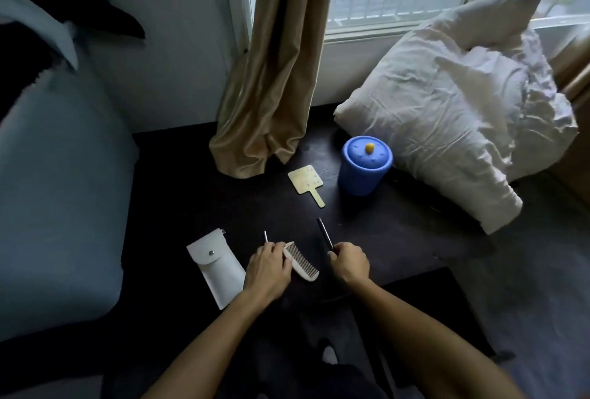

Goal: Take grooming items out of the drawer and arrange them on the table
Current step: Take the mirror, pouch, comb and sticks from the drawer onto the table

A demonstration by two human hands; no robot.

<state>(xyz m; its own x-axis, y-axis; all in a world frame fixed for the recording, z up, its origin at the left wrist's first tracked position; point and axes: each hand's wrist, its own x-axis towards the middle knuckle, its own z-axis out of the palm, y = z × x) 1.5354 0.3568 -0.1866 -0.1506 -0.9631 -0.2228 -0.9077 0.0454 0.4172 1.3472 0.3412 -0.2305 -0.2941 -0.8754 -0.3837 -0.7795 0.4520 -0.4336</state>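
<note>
On table (383, 239): left grip (268, 266) pinches thin rod (265, 235); right grip (349, 263) clasps dark stick (324, 234); comb (301, 261) between.

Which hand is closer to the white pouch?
Left. The left hand sits right beside the white pouch; the right hand is farther, past the comb.

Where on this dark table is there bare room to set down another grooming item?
Free: the patch between the curtain hem, white pouch and hand mirror; also the stretch right of the right hand, below the pillow. Crowded: around the comb between both hands, and near the blue jar.
</note>
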